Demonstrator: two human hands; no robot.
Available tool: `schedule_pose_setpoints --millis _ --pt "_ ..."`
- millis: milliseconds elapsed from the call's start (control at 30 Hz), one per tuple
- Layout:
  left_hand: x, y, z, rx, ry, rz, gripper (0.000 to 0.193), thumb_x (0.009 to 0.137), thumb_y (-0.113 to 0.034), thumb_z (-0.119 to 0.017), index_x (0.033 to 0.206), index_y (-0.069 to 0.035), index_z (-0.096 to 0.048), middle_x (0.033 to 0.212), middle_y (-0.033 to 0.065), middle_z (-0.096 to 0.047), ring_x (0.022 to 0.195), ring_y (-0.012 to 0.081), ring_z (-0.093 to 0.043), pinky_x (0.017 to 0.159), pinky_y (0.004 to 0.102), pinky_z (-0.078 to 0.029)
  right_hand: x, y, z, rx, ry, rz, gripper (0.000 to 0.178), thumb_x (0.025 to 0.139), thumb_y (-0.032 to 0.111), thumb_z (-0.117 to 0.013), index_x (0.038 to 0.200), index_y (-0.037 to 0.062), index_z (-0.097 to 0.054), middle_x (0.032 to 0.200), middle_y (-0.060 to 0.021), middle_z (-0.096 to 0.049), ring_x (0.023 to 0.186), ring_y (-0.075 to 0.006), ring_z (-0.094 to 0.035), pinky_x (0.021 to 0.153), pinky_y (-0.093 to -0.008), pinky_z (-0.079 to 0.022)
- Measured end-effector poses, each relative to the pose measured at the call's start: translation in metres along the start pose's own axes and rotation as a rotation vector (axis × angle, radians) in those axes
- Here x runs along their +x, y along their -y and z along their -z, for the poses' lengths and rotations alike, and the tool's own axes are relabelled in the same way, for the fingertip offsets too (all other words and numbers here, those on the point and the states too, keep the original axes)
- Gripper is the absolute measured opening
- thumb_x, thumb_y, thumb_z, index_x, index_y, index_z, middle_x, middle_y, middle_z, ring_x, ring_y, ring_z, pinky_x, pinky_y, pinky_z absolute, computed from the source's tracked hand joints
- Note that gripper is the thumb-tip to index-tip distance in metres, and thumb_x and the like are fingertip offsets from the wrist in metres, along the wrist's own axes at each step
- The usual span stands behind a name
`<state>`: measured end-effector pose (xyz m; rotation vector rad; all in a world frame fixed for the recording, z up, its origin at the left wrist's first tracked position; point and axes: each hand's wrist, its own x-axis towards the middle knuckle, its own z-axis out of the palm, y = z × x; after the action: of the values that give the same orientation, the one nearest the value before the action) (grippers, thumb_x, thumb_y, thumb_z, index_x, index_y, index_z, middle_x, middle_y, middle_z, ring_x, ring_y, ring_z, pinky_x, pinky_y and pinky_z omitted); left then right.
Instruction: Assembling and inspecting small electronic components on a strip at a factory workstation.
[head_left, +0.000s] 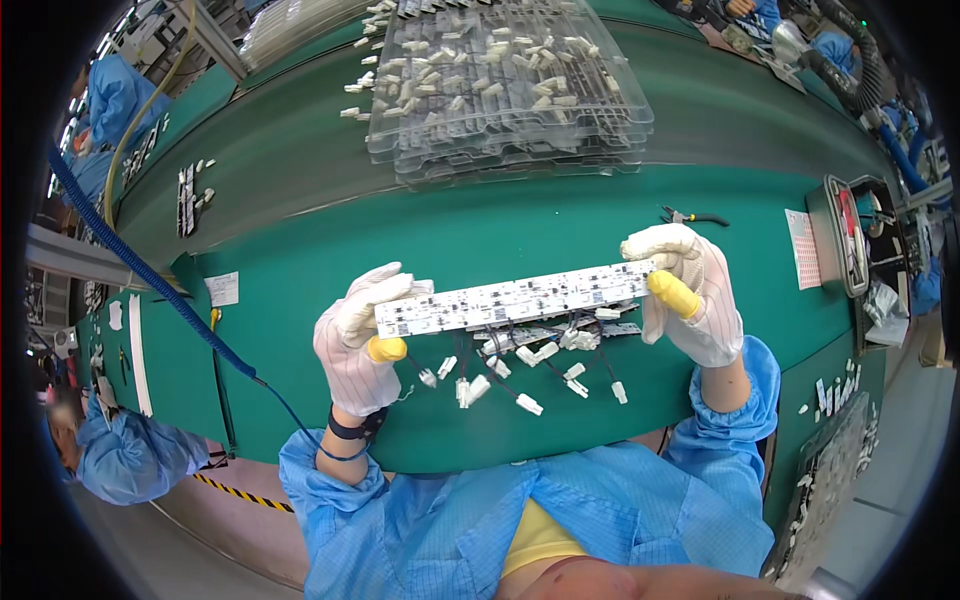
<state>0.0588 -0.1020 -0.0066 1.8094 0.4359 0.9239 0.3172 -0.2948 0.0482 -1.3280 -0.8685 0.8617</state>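
Between my two gloved hands I hold a long white circuit board [520, 300], its component side facing up. My left hand [365, 330] grips the left end, with a yellow cover on the thumb pressed to the edge. At the other end my right hand [690, 290] pinches the board, its yellow-covered thumb on the face. Under and just nearer than the board lie several more board strips with dark wires and white connectors [530, 404] on the green mat [470, 440]. The held board hides part of them. A blue coiled wrist-strap cord reaches the band [355, 430] on my left wrist.
Beyond the mat, stacked clear plastic trays [400, 150] hold many wired boards. Cutting pliers [695, 217] lie past my right hand. A printed sheet [802, 250] and a grey tool bin [838, 240] sit at the right. A co-worker's blue sleeve [140, 455] is at the left.
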Motion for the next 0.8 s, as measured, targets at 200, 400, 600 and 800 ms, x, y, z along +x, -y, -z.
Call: schedule_pose_setpoints --millis 200,400,600,800 --pt "0.001 0.002 -0.008 -0.039 -0.039 -0.068 0.038 0.083 -0.023 -0.066 0.109 0.005 -0.058 0.114 0.0213 -0.06 0.095 0.0279 -0.064 0.087 0.0384 -0.05 -0.005 0.004 0.002 0.093 0.043 -0.043 0.029 0.084 0.01 -0.062 0.108 -0.0028 -0.056 0.085 -0.0072 -0.064 0.055 -0.0065 -0.056 0.047 -0.0186 -0.043" --pt "0.0 0.0 -0.015 -0.182 -0.137 0.04 0.042 0.084 -0.027 -0.064 0.112 0.005 -0.058 0.099 0.0191 -0.066 0.094 0.0242 -0.063 0.091 0.0359 -0.045 -0.005 0.012 -0.008 0.122 -0.002 -0.079 0.03 0.081 0.004 -0.061 0.108 -0.0063 -0.054 0.082 -0.0117 -0.063 0.047 -0.0104 -0.056 0.042 -0.0194 -0.043" --pt "0.008 -0.001 -0.022 -0.15 -0.183 0.165 0.051 0.083 -0.028 -0.067 0.119 0.006 -0.053 0.105 0.0189 -0.064 0.093 0.0214 -0.062 0.087 0.0317 -0.047 0.005 -0.003 -0.001 0.016 0.062 -0.003 0.03 0.086 0.006 -0.058 0.114 -0.0028 -0.052 0.102 -0.012 -0.062 0.094 -0.0155 -0.061 0.072 -0.026 -0.05" --pt "0.004 -0.014 -0.026 -0.202 -0.162 0.137 0.058 0.084 -0.033 -0.066 0.125 0.004 -0.049 0.104 0.0196 -0.064 0.091 0.0241 -0.064 0.081 0.0329 -0.051 0.009 -0.003 -0.003 0.166 0.175 -0.036 0.045 0.088 0.027 -0.062 0.12 -0.0021 -0.049 0.104 -0.0098 -0.058 0.1 -0.0162 -0.055 0.085 -0.03 -0.046"
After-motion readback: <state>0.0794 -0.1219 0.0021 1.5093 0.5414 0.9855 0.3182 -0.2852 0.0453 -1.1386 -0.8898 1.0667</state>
